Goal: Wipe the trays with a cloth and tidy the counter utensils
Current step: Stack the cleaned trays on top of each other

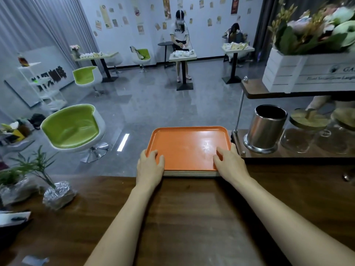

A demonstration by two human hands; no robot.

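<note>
Your left hand (150,166) holds the near left corner of the orange tray (189,146). Its fingers are bent over the rim and lie on the top of the tray. Your right hand (228,162) holds the near right corner the same way, with its fingers curled onto the tray.

The orange tray is the top one in a stack of trays (190,173). You can see the pale edges of the others under it. The stack is at the far edge of the brown bench (192,217), right in front of you. Most of it pokes out past that edge, over the grey floor. You cannot tell what it rests on.

Near the right side of the tray stands a shiny steel cup (266,129). Next to the cup are glass jars (303,135) with wooden lids. Above them a shelf holds a white box (284,73) full of flowers.

On the left of the bench are small plants (57,194) wrapped in foil. A green chair (73,129) stands on the floor. Far back, a person (180,33) stands at a small table.
</note>
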